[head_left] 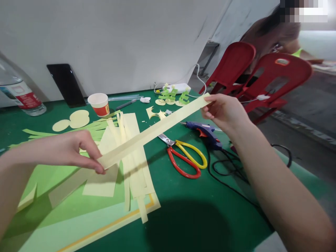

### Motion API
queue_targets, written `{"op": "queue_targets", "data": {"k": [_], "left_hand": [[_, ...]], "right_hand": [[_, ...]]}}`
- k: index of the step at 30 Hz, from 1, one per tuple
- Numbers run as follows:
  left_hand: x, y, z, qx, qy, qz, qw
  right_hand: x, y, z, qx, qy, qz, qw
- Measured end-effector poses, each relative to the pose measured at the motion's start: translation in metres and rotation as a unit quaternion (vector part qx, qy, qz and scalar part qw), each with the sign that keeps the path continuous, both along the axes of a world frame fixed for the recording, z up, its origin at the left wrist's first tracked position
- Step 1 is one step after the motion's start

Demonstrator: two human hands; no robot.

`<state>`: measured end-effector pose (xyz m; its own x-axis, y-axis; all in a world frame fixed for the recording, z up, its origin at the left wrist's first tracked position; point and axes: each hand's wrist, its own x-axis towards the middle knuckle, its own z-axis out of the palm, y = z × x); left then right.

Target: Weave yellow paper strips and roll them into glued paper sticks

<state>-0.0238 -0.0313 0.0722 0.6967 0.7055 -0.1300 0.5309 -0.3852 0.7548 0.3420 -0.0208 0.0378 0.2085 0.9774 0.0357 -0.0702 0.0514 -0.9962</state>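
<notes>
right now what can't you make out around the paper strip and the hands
Head view:
scissors: blade tips hidden behind the paper strip
bottle: cut off by the left edge
green sheet: partly covered by the left hand and forearm
cup print: too small to read

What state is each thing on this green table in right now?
paper strip: held in the air, pinched at its ends by left hand and right hand
scissors: lying flat, blades shut
glue gun: on its side, cord attached
paper cup: upright
phone: leaning on wall, screen dark
</notes>
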Motion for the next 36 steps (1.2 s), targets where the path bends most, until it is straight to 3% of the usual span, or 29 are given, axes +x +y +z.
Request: {"op": "queue_targets", "data": {"k": [1, 3, 6, 9, 12, 20, 25, 31, 36], "left_hand": [[-0.001, 0.0, 0.004, -0.001, 0.095, -0.053, 0.994], [0.003, -0.002, 0.01, 0.082, 0.2, -0.021, 0.976], [0.018, -0.011, 0.009, 0.278, 0.11, 0.147, 0.943], [0.036, -0.026, -0.002, 0.393, -0.002, 0.1, 0.914], [0.049, -0.043, -0.014, 0.426, -0.058, 0.018, 0.903], [0.064, -0.054, -0.028, 0.45, -0.073, -0.015, 0.89], [0.064, -0.052, -0.027, 0.475, -0.073, -0.007, 0.877], [0.067, -0.051, -0.027, 0.536, -0.118, -0.005, 0.836], [0.067, -0.051, -0.023, 0.543, -0.114, -0.001, 0.832]], "right_hand": [[0.0, 0.0, -0.001, 0.002, 0.003, -0.002, 1.0], [-0.007, -0.002, -0.003, 0.003, 0.006, 0.006, 1.0], [-0.035, -0.015, -0.004, -0.003, 0.002, 0.045, 0.999], [-0.069, -0.035, -0.006, -0.008, -0.001, 0.098, 0.995], [-0.095, -0.056, -0.01, -0.005, 0.035, 0.188, 0.982], [-0.118, -0.087, -0.016, -0.001, 0.043, 0.328, 0.944], [-0.114, -0.09, -0.016, 0.049, -0.02, 0.314, 0.948], [-0.115, -0.09, -0.008, 0.142, -0.12, 0.295, 0.937], [-0.117, -0.089, -0.012, 0.255, -0.195, 0.153, 0.935]]}}
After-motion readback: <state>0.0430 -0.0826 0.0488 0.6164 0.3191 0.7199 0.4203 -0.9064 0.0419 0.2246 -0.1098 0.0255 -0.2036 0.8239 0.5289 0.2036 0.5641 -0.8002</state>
